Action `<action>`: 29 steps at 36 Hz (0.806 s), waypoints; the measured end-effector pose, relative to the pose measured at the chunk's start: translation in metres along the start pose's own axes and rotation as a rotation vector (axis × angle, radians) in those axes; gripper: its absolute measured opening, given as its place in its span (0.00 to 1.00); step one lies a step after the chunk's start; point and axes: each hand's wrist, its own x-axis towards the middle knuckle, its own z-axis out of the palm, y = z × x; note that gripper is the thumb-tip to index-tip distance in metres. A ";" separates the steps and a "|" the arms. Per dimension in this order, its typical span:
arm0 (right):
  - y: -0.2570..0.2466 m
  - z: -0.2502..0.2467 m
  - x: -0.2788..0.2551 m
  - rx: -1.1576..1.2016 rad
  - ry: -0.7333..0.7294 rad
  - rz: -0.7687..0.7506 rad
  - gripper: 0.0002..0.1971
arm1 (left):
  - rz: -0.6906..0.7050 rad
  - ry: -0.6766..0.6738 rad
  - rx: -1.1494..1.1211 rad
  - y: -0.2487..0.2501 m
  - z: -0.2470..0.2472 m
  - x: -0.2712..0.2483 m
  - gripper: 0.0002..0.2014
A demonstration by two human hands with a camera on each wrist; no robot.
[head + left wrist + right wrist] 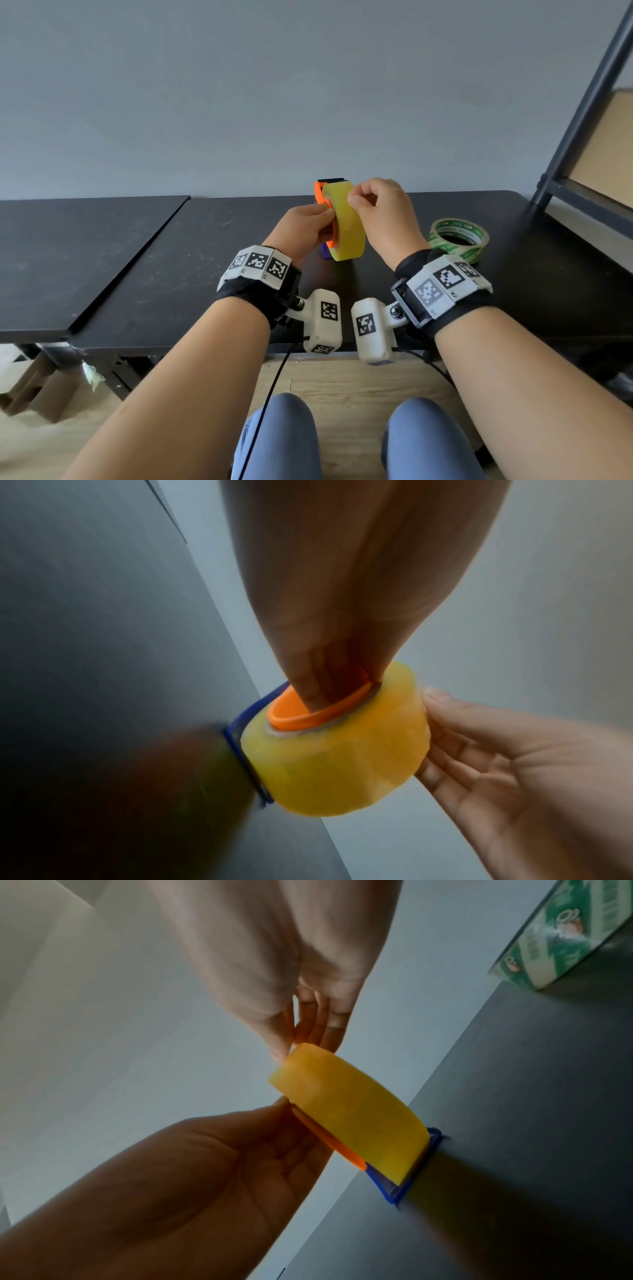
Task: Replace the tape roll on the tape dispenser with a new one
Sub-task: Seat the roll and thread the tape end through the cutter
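Observation:
A yellow translucent tape roll [346, 226] [335, 764] [349, 1115] sits on the orange hub of the tape dispenser [321, 196] [291, 719] [342, 1146], whose blue frame [240, 753] [394, 1191] stands on the black table [205, 260]. My left hand [325, 222] [316, 688] [287, 1110] grips the orange hub from the left, with fingers reaching inside the ring. At the roll's upper right edge, my right hand [354, 202] [431, 723] [298, 1039] pinches the roll between thumb and fingers. The dispenser's cutter end is hidden behind the roll.
A second tape roll with green print [459, 240] [565, 936] lies flat on the table to the right of my right wrist. A dark metal shelf rack [582, 120] stands at the right edge. Another black table [68, 260] adjoins on the left.

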 end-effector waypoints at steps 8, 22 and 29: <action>0.002 0.002 0.008 0.006 0.040 0.038 0.08 | 0.117 -0.045 0.360 -0.007 -0.003 -0.009 0.20; -0.003 0.007 0.011 -0.013 0.012 0.031 0.10 | -0.162 0.054 -0.063 0.011 -0.004 -0.002 0.14; -0.005 0.004 0.006 -0.012 0.002 0.019 0.09 | -0.188 0.087 -0.134 0.011 0.004 0.005 0.15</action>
